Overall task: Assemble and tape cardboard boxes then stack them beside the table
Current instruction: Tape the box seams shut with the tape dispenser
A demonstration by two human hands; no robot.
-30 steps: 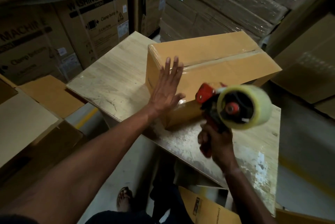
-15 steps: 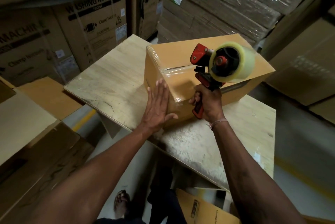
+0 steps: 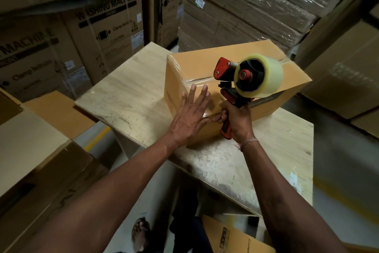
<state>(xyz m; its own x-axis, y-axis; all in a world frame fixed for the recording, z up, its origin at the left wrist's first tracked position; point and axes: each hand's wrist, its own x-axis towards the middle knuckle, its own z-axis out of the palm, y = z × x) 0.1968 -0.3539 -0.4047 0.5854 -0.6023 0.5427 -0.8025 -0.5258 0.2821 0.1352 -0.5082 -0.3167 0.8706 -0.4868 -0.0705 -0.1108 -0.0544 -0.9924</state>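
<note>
Brown cardboard is what we work on: the box [image 3: 235, 64] stands on the wooden table [image 3: 127, 97], towards its far side. Our left hand [image 3: 189, 118] lies flat with straight fingers on the near end of the box, over the shiny tape there. Our right hand [image 3: 235, 119], just beside the left one, is curled around the handle of the red tape dispenser [image 3: 246, 80], whose head is above the box top.
</note>
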